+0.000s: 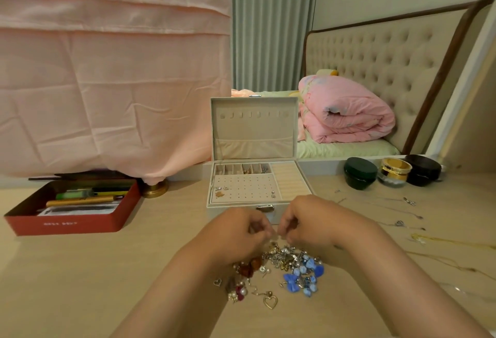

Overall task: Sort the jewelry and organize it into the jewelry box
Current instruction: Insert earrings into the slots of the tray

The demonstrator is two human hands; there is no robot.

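My left hand and right hand meet knuckles up, fingers curled in, tips nearly touching. They seem to be working at one small piece between them, perhaps teasing it free. It is too small to make out, so I cannot tell if either hand really holds anything.

Directly under my hands, on the pale wooden counter, lies the unsorted jewelry pile, a tangle of silver and gold bits. Nearer to me it thins out into loose groups, probably pulled apart by kind: blue bow pieces below my right wrist, red and pearl pieces below my left, one gold heart pendant and one small silver heart.

Just beyond my fingertips stands the jewelry box, open, with its lid upright so every section can be reached. Inside I count a row of six small compartments at the back, one perforated earring board holding a few studs, and one block of ring rolls on the right.

Out past my right hand, at least four thin chains lie stretched out apart, likely to stop them knotting. Beyond them sit three jars. Far off past my left hand is one red tin of pens.
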